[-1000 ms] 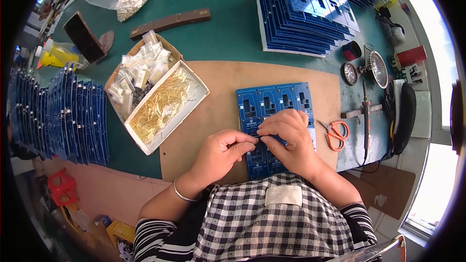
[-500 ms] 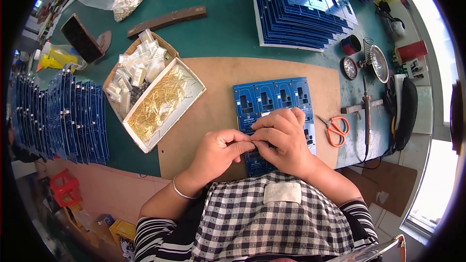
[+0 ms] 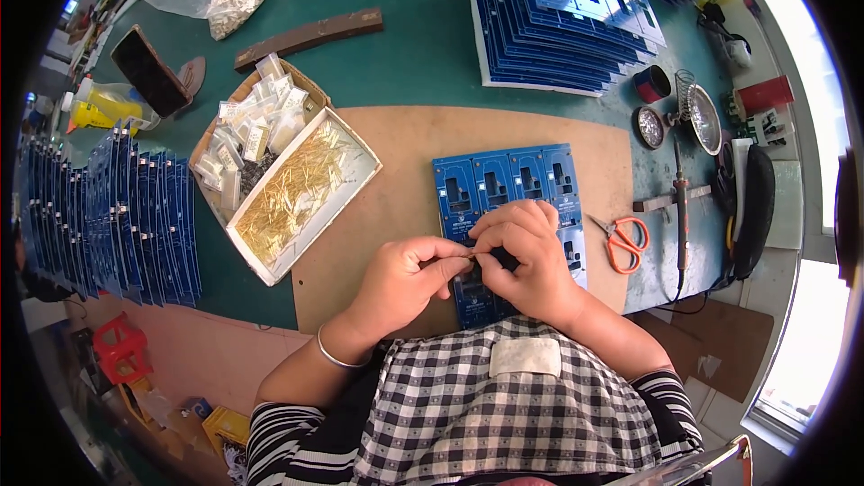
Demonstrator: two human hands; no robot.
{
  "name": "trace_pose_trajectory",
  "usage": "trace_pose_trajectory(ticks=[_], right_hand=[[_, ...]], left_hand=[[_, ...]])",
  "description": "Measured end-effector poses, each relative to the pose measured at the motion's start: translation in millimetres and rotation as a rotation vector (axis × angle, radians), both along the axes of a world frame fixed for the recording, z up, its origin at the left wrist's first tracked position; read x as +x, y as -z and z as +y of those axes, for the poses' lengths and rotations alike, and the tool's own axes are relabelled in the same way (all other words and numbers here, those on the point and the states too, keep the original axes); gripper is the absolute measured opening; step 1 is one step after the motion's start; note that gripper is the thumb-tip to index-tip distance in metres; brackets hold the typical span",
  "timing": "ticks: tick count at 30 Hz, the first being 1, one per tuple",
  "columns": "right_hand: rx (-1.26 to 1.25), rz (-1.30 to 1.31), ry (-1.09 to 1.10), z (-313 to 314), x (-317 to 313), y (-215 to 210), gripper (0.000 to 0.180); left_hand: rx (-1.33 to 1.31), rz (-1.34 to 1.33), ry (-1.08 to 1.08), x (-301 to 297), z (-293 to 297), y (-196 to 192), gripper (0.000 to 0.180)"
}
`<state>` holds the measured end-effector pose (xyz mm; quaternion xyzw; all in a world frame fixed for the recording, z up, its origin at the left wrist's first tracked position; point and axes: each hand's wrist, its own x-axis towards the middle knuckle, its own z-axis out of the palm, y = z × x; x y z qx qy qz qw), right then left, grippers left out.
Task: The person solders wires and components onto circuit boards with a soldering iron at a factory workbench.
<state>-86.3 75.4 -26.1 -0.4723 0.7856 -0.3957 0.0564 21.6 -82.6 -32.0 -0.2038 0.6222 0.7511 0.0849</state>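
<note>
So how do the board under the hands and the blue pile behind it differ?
The board lies on a brown mat; the pile, on a white base. The right hand covers part of the board, none of the pile. The pile is tall, the board low. Both are blue.

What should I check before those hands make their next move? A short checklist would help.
1. Left hand and right hand close together at the fingertips, over the blue circuit board: ok.
2. What is pinched between them identified: cannot tell, too small.
3. Circuit board on the brown mat: ok.
4. Orange-handled scissors apart from the right hand: ok.
5. Gold-coloured pins inside their box, left of the board: ok.
6. Soldering iron away from both hands: ok; whether it is hot, cannot tell.
</note>
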Motion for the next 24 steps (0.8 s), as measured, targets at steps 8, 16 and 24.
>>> trace_pose_trajectory(ticks=[8, 16, 24], right_hand=[[0.025, -0.02, -0.009, 3.2, -3.0, -5.4, 0.016], [0.114, 0.092, 0.204, 11.2, -37.8, -2.6, 0.009], [0.142, 0.175, 0.166, 6.8, -36.5, 3.5, 0.01]], left_hand=[[-0.059, 0.029, 0.025, -1.5, 0.8, 1.9, 0.015], [-0.103, 0.094, 0.035, -0.2, -1.9, 1.9, 0.017], [-0.082, 0.09, 0.05, 0.4, -1.8, 2.0, 0.016]])
